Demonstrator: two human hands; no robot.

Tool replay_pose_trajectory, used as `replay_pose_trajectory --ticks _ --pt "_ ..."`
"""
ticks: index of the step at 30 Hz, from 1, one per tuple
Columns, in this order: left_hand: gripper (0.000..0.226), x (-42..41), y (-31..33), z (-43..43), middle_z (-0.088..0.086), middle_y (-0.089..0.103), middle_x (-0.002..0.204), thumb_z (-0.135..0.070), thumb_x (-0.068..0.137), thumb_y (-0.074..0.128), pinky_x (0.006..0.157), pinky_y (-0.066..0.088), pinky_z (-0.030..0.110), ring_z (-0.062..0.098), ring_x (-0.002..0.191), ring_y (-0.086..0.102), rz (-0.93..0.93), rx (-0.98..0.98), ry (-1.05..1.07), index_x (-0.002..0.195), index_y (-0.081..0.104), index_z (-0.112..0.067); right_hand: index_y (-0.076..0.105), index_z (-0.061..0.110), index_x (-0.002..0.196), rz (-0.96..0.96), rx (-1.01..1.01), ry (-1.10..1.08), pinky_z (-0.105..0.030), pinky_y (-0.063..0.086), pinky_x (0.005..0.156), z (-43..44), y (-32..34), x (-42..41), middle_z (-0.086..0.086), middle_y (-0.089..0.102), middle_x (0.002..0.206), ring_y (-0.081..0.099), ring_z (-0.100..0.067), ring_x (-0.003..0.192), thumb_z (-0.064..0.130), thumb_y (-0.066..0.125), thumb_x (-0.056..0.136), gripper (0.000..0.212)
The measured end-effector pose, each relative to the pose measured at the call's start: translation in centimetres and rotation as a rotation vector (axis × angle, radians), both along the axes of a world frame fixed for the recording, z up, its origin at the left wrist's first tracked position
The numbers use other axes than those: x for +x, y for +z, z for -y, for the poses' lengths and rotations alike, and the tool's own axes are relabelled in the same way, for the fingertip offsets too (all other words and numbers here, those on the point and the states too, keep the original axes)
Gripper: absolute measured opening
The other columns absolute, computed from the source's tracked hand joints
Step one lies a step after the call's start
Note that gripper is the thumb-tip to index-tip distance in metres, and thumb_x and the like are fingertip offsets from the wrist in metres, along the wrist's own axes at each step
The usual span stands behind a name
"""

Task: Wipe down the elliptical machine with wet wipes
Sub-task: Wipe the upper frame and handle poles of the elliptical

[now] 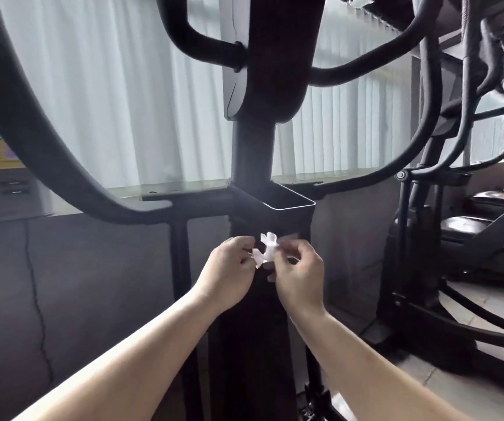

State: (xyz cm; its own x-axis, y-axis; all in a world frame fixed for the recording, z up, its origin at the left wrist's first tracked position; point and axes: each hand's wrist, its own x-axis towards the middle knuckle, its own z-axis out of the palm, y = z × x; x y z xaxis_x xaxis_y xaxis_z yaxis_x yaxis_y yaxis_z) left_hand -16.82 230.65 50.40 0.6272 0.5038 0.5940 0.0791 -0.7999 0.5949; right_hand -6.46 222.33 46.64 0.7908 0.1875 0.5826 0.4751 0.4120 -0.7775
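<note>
A black elliptical machine fills the view, its central post point(252, 153) rising in front of me with curved handlebars branching off on both sides. Below the post sits an open rectangular holder point(287, 205). Just under that holder, my left hand point(229, 271) and my right hand point(299, 275) both pinch a small crumpled white wet wipe point(266, 249) between their fingertips. The wipe is held close to the machine's dark front column; whether it touches the column I cannot tell.
A thick swing arm point(32, 129) curves across the left. A second black machine point(445, 165) stands close on the right, with dark pedals beside it. White vertical blinds point(123, 86) cover the window behind. A low dark wall point(77, 284) runs at the left.
</note>
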Motion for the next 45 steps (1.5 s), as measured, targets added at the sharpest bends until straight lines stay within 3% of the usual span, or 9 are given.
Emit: replay_pose_trajectory --ticks 3,8,19,25,29,35,38,42,45 --pt "0.045 -0.6 -2.5 -1.6 -0.008 0.061 0.129 -0.010 0.092 0.052 0.091 0.045 0.017 0.006 0.107 0.061 -0.138 0.020 0.116 0.136 0.061 -0.018 0.069 0.014 0.085 -0.138 -0.089 -0.015 -0.040 0.062 0.062 -1.1 -2.6 1.8 -0.001 0.073 0.081 0.074 -0.019 0.061 0.019 0.070 0.096 0.012" --pt "0.043 -1.6 -5.8 -4.5 -0.006 0.057 0.132 -0.013 0.091 0.052 0.100 0.047 0.028 0.014 0.119 0.057 -0.252 0.071 0.224 0.132 0.063 -0.017 0.071 0.019 0.082 -0.198 -0.218 -0.088 -0.044 0.060 0.082 -4.2 -5.0 4.5 0.002 0.074 0.080 0.072 -0.015 0.076 0.019 0.073 0.092 0.010" --pt "0.055 1.1 -6.3 -7.5 -0.005 0.055 0.145 -0.007 0.088 0.049 0.110 0.043 0.030 0.017 0.131 0.053 -0.280 0.104 0.116 0.140 0.056 -0.019 0.075 0.013 0.089 -0.176 -0.058 -0.265 -0.035 0.054 0.090 -13.1 0.1 6.8 -0.005 0.075 0.093 0.070 -0.022 0.089 0.026 0.072 0.089 0.014" --pt "0.073 1.7 -7.6 -8.7 -0.017 0.022 0.166 -0.006 0.088 0.045 0.117 0.035 0.025 0.017 0.149 0.035 -0.443 0.160 0.124 0.159 0.033 -0.023 0.069 0.016 0.078 0.031 -0.058 -0.248 -0.028 0.051 0.083 -14.4 -0.5 4.7 -0.005 0.073 0.086 0.067 -0.019 0.083 0.013 0.070 0.085 0.007" --pt "0.070 1.3 -7.6 -9.1 -0.019 0.029 0.164 -0.010 0.089 0.046 0.121 0.026 0.020 0.011 0.150 0.032 -0.410 0.147 0.127 0.157 0.038 -0.027 0.074 0.005 0.086 -0.242 0.013 -0.178 -0.036 0.058 0.062 -14.2 0.7 8.8 -0.009 0.075 0.080 0.070 -0.020 0.067 0.019 0.071 0.079 0.016" --pt "0.072 1.1 -7.7 -9.3 -0.024 0.030 0.161 -0.007 0.087 0.045 0.112 0.033 0.014 0.009 0.146 0.039 -0.350 0.122 0.106 0.155 0.041 -0.030 0.066 0.010 0.080 0.016 0.087 -0.080 -0.033 0.051 0.052 -16.1 -1.2 5.3 -0.018 0.071 0.086 0.064 -0.028 0.063 0.016 0.066 0.086 0.008" --pt "0.075 0.7 -7.6 -9.6 -0.029 0.037 0.156 -0.004 0.085 0.045 0.070 0.044 0.007 0.019 0.119 0.064 -0.343 0.027 0.079 0.151 0.045 -0.038 0.061 0.027 0.072 0.078 -0.026 -0.148 -0.041 0.058 0.074 -16.4 -1.3 5.1 0.001 0.072 0.079 0.071 -0.022 0.072 0.029 0.070 0.086 0.017" --pt "0.075 0.3 -6.9 -9.3 -0.024 0.051 0.148 0.003 0.084 0.044 0.048 0.034 0.002 -0.008 0.064 0.059 -0.311 -0.069 0.041 0.147 0.052 -0.037 0.068 0.024 0.071 0.080 0.005 -0.206 -0.039 0.056 0.081 -16.1 0.0 5.0 0.006 0.073 0.076 0.070 -0.017 0.074 0.027 0.077 0.083 0.016" --pt "0.073 0.0 -6.8 -9.1 -0.022 0.049 0.150 0.003 0.086 0.043 0.047 0.035 0.003 -0.004 0.082 0.062 -0.310 -0.036 0.047 0.147 0.053 -0.035 0.068 0.017 0.072 0.106 -0.025 -0.253 -0.031 0.051 0.082 -16.0 0.5 4.8 0.003 0.072 0.078 0.066 -0.018 0.078 0.023 0.086 0.076 0.019"
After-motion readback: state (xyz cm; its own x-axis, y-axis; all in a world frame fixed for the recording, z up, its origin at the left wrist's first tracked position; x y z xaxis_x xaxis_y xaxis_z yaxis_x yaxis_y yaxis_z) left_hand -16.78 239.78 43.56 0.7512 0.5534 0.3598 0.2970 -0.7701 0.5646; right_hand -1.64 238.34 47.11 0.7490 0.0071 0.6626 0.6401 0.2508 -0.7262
